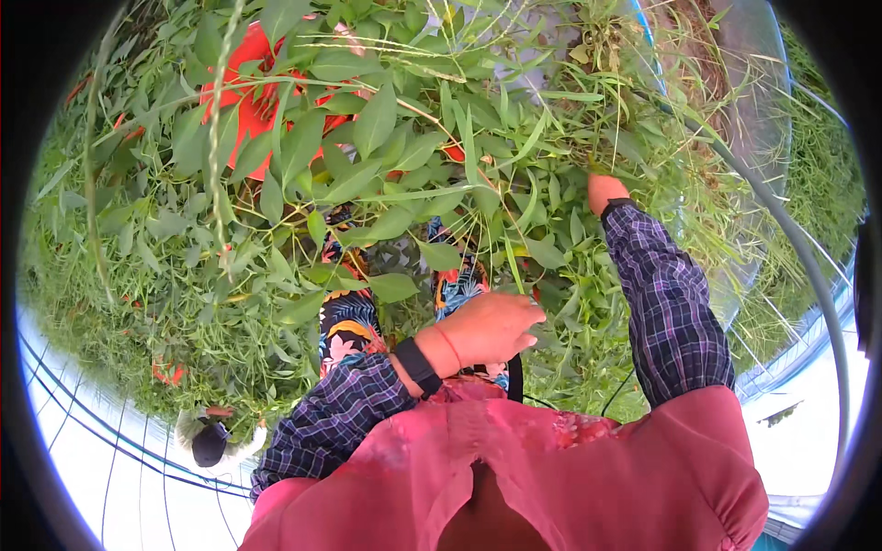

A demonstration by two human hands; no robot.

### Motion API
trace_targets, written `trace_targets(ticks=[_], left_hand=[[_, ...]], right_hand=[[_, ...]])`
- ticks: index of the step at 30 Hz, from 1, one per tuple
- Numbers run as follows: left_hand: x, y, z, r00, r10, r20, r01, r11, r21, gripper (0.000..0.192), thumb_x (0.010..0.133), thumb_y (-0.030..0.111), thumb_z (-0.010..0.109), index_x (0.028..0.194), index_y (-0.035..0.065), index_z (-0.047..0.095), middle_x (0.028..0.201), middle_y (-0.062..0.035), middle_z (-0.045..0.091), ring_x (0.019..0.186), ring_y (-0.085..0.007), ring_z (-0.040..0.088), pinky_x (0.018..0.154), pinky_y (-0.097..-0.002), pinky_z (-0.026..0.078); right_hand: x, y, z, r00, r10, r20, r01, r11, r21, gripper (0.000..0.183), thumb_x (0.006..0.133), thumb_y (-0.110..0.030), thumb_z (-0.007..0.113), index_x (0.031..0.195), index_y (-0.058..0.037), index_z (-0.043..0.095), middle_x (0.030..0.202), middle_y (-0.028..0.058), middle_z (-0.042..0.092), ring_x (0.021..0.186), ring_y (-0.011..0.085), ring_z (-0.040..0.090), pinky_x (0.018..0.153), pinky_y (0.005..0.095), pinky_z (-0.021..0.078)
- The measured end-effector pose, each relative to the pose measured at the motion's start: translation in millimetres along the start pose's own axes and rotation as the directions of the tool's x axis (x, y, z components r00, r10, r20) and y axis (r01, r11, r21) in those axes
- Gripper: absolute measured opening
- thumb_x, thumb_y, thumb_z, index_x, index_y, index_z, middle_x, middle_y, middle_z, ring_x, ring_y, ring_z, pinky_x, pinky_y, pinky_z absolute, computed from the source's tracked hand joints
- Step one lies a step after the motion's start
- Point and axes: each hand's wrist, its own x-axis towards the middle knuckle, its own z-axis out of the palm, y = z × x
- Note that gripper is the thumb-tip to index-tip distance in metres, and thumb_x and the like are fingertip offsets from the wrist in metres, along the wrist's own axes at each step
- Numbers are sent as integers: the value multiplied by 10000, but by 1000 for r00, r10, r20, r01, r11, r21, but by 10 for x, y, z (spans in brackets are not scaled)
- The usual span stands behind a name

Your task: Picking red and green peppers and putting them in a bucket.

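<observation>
My left hand (480, 329) is in front of my body at the centre, above my patterned trousers (350, 313), its back upward and its fingers pointing right. Whether it holds anything does not show. My right hand (606, 191) reaches forward into leafy plants and grass (598, 138) at the upper right; its fingers are hidden by the foliage. Broad-leaved pepper plants (375, 124) spread ahead of my legs, with a red pepper (453, 152) among the leaves between the two hands. A red plastic container (251, 127) stands at the upper left, partly covered by leaves.
A grey hose or pipe (782, 217) curves down the right side, beside plastic sheeting (754, 89). A person in a dark cap (209, 445) is among plants at the lower left. Long grass stems (217, 124) hang close to the camera.
</observation>
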Motion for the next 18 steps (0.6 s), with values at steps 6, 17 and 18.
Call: trace_targets(ticks=[6, 17, 18], left_hand=[[-38, -427, -575, 831, -77, -551, 324, 872, 367, 433, 802, 148, 661, 1207, 30, 564, 1266, -183, 501, 1230, -391, 439, 1026, -459, 389], [-207, -1063, -790, 751, -261, -606, 623, 584, 520, 529, 764, 215, 712, 1239, 54, 543, 1276, -166, 490, 1226, -391, 432, 1019, -511, 363], [-198, -1015, -771, 755, -233, -612, 612, 585, 532, 519, 765, 223, 711, 1230, 58, 549, 1277, -161, 493, 1224, -390, 434, 1020, -513, 359]], right_hand=[[35, 425, 522, 991, 114, -75, -102, 984, 143, 289, 911, -166, 463, 1156, -59, 572, 968, 198, 672, 868, 364, 669, 727, 417, 528], [-710, 998, 1124, 968, 250, -35, -34, 264, 964, 319, 858, -252, 626, 1067, -11, 618, 739, -40, 476, 677, 71, 420, 597, 238, 341], [-776, 934, 991, 965, 244, -97, 33, 253, 967, 308, 864, -249, 631, 1059, -11, 619, 742, -44, 474, 673, 69, 412, 596, 236, 335]])
